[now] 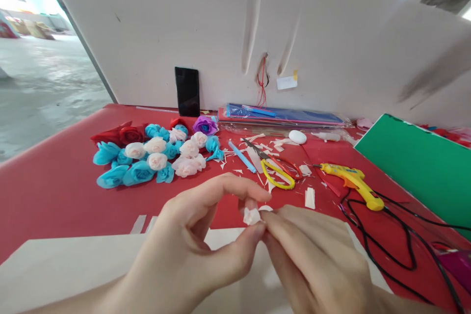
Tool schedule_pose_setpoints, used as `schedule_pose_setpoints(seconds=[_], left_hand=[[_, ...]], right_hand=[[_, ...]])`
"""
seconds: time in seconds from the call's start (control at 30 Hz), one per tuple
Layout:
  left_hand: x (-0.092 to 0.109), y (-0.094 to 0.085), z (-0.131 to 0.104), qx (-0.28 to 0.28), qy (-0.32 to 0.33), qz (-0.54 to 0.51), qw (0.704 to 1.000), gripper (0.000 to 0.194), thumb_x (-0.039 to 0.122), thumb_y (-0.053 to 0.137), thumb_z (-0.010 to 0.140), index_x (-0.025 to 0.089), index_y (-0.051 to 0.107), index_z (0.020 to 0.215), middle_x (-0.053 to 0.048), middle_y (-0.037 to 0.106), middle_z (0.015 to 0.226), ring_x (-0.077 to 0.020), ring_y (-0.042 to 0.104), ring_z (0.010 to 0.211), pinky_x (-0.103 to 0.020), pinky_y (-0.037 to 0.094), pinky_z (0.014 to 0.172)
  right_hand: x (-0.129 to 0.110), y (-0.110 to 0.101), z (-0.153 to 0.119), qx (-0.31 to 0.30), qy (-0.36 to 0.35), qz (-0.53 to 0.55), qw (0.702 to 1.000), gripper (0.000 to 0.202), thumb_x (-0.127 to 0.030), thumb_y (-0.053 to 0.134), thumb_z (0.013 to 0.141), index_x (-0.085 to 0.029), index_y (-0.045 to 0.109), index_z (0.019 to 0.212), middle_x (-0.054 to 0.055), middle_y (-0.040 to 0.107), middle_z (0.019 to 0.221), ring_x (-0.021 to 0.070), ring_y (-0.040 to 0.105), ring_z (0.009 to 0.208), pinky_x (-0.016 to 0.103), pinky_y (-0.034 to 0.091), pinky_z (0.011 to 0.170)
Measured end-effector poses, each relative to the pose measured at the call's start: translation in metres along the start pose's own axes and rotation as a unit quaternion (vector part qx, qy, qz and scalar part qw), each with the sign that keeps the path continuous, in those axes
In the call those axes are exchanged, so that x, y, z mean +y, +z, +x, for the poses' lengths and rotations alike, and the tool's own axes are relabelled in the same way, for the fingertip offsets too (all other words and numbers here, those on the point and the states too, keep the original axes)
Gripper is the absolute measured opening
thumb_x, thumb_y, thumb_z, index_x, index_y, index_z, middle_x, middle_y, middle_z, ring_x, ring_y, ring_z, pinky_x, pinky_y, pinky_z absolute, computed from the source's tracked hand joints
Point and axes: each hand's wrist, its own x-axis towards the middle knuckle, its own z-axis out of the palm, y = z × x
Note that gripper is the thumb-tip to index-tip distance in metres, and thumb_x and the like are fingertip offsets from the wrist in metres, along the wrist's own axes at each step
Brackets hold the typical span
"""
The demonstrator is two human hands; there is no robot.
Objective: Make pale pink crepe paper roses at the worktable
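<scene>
Between my two hands is a small white crepe-paper flower (251, 216), only partly formed. My left hand (206, 235) curves around it, the thumb pressing its lower side and other fingertips behind it. Close against it, my right hand (316, 250) pinches at the flower's right edge, where a bit of white paper shows; the rest of that grip is hidden. Beyond the hands lie scissors (276, 174) with yellow and red handles, a blue pen-like stick (242, 156) and scattered white paper scraps (310, 198).
Finished blue, white, red and purple paper flowers (157, 161) cluster at the left on the red table (55, 171). A yellow glue gun (353, 184) with a looping black cord (408, 240) lies right, near a green board (423, 171). A phone (187, 92) leans against the white wall panel (165, 19).
</scene>
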Motion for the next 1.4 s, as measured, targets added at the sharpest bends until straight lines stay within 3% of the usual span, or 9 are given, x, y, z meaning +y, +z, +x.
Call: schedule_pose_setpoints(seconds=[0.17,0.33,0.43,0.63,0.9,1.1,1.4], left_hand=[[0.000,0.000,0.001,-0.008,-0.016,-0.026,1.000,0.023,0.013,0.074,0.076,0.033,0.071,0.088,0.009,0.069,0.075,-0.0108,0.066,0.074,-0.012,0.056,0.069],[0.007,-0.004,0.002,-0.043,-0.042,-0.098,0.993,0.023,0.020,0.082,0.073,0.032,0.072,0.090,0.008,0.073,0.084,-0.0110,0.068,0.084,-0.010,0.055,0.076],[0.010,-0.007,0.003,-0.072,-0.068,-0.153,0.983,0.010,0.032,0.072,0.086,0.032,0.073,0.095,0.006,0.072,0.085,-0.0112,0.067,0.084,-0.011,0.055,0.077],[0.003,-0.005,0.006,-0.099,-0.125,-0.193,0.968,0.020,0.033,0.056,0.097,0.027,0.071,0.086,0.005,0.071,0.083,-0.0103,0.065,0.085,-0.012,0.052,0.079],[0.005,-0.005,0.008,-0.132,-0.166,-0.214,0.953,0.021,0.030,0.057,0.097,0.024,0.070,0.082,0.006,0.072,0.080,-0.0085,0.066,0.083,-0.012,0.052,0.080],[0.010,-0.006,0.005,-0.141,-0.180,-0.213,0.950,0.017,0.032,0.064,0.092,0.024,0.071,0.079,0.007,0.072,0.077,-0.0078,0.067,0.082,-0.010,0.052,0.078],[0.005,-0.001,0.000,-0.148,-0.168,-0.223,0.949,0.009,0.025,0.065,0.089,0.024,0.069,0.081,0.006,0.075,0.081,-0.0119,0.069,0.085,-0.016,0.053,0.078]], right_hand=[[0.004,-0.002,0.001,-0.026,0.022,0.057,0.998,0.024,-0.010,0.044,0.092,-0.015,0.066,0.085,0.003,0.071,0.063,0.0155,0.067,0.053,0.025,0.053,0.052],[0.015,-0.006,0.009,-0.070,0.047,0.190,0.978,0.021,-0.004,0.048,0.091,-0.017,0.062,0.098,-0.002,0.075,0.084,0.0077,0.072,0.077,0.010,0.054,0.077],[0.025,-0.006,0.016,-0.119,0.066,0.282,0.950,0.019,-0.009,0.046,0.095,-0.021,0.060,0.090,-0.006,0.069,0.078,0.0045,0.068,0.072,0.006,0.053,0.071],[0.038,-0.004,0.019,-0.190,0.128,0.430,0.873,0.029,-0.020,0.040,0.103,-0.022,0.056,0.079,-0.006,0.053,0.070,0.0042,0.052,0.063,0.009,0.048,0.062],[0.039,-0.005,0.023,-0.248,0.146,0.502,0.816,0.031,-0.020,0.041,0.102,-0.020,0.055,0.075,-0.006,0.048,0.069,0.0060,0.047,0.063,0.013,0.047,0.064],[0.045,-0.002,0.019,-0.282,0.133,0.537,0.784,0.032,-0.031,0.040,0.103,-0.021,0.055,0.076,-0.005,0.045,0.072,0.0076,0.044,0.065,0.016,0.045,0.064],[0.058,0.009,0.012,-0.315,0.170,0.649,0.671,0.033,-0.038,0.051,0.098,-0.020,0.052,0.071,-0.002,0.047,0.077,0.0103,0.051,0.079,0.021,0.046,0.072]])
